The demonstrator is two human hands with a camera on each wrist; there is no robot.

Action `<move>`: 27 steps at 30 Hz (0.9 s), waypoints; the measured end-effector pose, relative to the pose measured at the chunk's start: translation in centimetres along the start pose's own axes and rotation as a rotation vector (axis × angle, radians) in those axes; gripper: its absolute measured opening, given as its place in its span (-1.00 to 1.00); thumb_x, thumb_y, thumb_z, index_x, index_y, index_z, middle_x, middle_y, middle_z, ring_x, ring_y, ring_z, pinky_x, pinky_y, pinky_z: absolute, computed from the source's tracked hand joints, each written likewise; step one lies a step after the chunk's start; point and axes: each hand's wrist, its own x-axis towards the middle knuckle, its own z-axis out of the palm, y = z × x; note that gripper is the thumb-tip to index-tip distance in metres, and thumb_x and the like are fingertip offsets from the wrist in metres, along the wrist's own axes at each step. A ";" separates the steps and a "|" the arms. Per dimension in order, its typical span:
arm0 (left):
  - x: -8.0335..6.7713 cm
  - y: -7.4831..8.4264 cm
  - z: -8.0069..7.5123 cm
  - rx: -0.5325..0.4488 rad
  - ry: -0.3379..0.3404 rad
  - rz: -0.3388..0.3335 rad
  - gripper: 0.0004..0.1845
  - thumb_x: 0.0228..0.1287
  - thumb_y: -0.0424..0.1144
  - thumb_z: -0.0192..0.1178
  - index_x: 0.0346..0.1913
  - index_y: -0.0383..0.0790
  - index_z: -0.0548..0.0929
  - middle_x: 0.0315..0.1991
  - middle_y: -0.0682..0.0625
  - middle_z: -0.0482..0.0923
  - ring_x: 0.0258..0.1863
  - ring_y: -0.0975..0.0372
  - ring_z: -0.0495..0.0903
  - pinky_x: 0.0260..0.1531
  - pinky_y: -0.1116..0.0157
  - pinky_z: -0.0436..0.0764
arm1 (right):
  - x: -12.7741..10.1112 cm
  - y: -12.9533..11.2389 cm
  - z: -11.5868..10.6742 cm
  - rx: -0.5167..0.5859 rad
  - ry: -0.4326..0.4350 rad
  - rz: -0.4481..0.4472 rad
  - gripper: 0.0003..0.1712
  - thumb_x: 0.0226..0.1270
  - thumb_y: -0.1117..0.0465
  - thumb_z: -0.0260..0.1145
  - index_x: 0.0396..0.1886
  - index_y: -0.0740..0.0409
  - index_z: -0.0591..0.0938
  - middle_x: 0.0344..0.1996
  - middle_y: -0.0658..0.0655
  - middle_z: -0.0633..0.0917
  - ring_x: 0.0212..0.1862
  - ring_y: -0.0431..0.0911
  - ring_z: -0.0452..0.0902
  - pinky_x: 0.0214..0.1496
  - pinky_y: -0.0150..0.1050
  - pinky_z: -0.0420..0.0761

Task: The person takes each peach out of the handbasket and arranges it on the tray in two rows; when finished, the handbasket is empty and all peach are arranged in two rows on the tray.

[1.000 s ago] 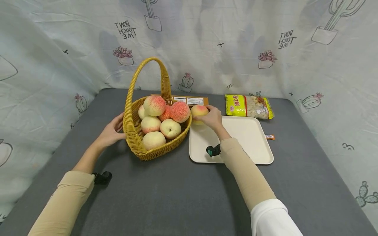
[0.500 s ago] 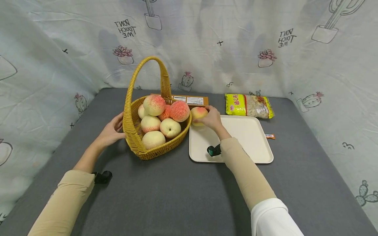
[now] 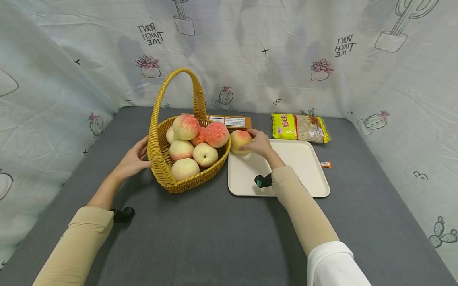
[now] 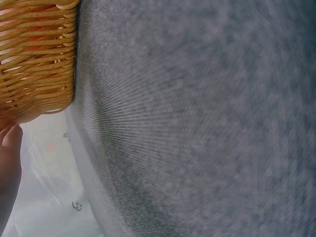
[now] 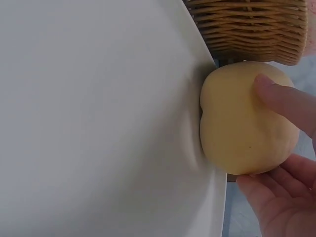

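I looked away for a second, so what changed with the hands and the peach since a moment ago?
Hardly anything. The right hand grips the peach at the tray's far left corner as before, perhaps turned slightly. The left hand stays against the basket.

sleeves: tan, long | right upper sleeve: white | wrists: black cameras

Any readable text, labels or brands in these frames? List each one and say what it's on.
"DON'T TOUCH ME", mirror-reversed: printed on the backdrop cloth, upper left and upper right.
Yellow snack bag: red characters on its left end, too small to read.
Brown box behind the basket: two white labels, print too small to read.
Small orange packet beside the tray: nothing legible.
Wrist views: no text.
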 end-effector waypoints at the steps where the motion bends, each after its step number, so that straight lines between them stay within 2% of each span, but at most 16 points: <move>1: 0.0 0.0 0.0 0.001 0.001 -0.001 0.03 0.22 -0.48 0.22 0.55 -0.30 -0.27 0.53 -0.30 -0.25 0.48 -0.16 -0.14 0.18 0.75 0.15 | 0.0 0.0 0.0 0.006 0.002 0.002 -0.08 -0.06 0.20 0.58 0.34 0.33 0.42 0.24 0.29 0.52 0.27 0.11 0.40 0.31 -0.05 0.42; 6: 0.1 0.0 -0.1 -0.002 -0.001 0.007 0.02 0.22 -0.48 0.22 0.55 -0.31 -0.27 0.53 -0.31 -0.25 0.48 -0.17 -0.14 0.20 0.72 0.15 | 0.2 0.0 -0.4 -0.037 -0.023 -0.019 -0.05 -0.02 0.16 0.57 0.38 0.34 0.38 0.27 0.30 0.49 0.30 0.12 0.37 0.33 -0.04 0.40; 9: 0.1 -0.1 -0.2 -0.006 -0.002 0.010 0.02 0.23 -0.48 0.22 0.55 -0.31 -0.28 0.53 -0.30 -0.26 0.48 -0.16 -0.14 0.20 0.72 0.15 | 0.3 -0.6 -1.1 -0.064 -0.044 -0.044 -0.06 0.08 0.10 0.52 0.41 0.33 0.34 0.31 0.30 0.44 0.33 0.14 0.33 0.33 0.01 0.39; 13: 0.0 -0.1 -0.3 0.002 0.003 0.008 0.02 0.23 -0.48 0.22 0.55 -0.30 -0.27 0.53 -0.30 -0.26 0.48 -0.17 -0.14 0.18 0.74 0.15 | 0.5 -1.9 -1.9 -0.046 -0.061 -0.078 -0.15 0.24 0.00 0.39 0.42 0.30 0.33 0.35 0.28 0.40 0.34 0.14 0.32 0.32 0.03 0.41; 20: -0.1 -0.1 -0.4 0.014 0.001 -0.004 0.02 0.23 -0.47 0.22 0.55 -0.30 -0.27 0.53 -0.29 -0.25 0.48 -0.17 -0.13 0.19 0.73 0.16 | 0.5 -4.4 -0.2 0.027 -0.096 -0.137 -0.25 0.38 -0.07 0.25 0.41 0.26 0.37 0.33 0.24 0.45 0.33 0.05 0.37 0.33 -0.09 0.42; 24: 0.0 -0.3 -0.2 0.016 0.001 -0.006 0.02 0.23 -0.46 0.23 0.55 -0.30 -0.26 0.54 -0.29 -0.25 0.48 -0.17 -0.13 0.35 0.52 0.14 | 0.4 -5.5 1.2 0.033 -0.123 -0.143 -0.22 0.39 -0.08 0.24 0.45 0.24 0.31 0.35 0.23 0.41 0.34 0.04 0.35 0.32 -0.11 0.42; 27: 0.0 -0.4 -0.1 0.016 0.006 -0.003 0.02 0.23 -0.45 0.24 0.55 -0.31 -0.26 0.53 -0.30 -0.24 0.48 -0.17 -0.12 0.45 0.22 0.08 | 0.4 -6.2 2.1 -0.006 -0.139 -0.149 -0.19 0.40 -0.09 0.22 0.48 0.25 0.26 0.37 0.24 0.38 0.36 0.06 0.31 0.35 -0.11 0.39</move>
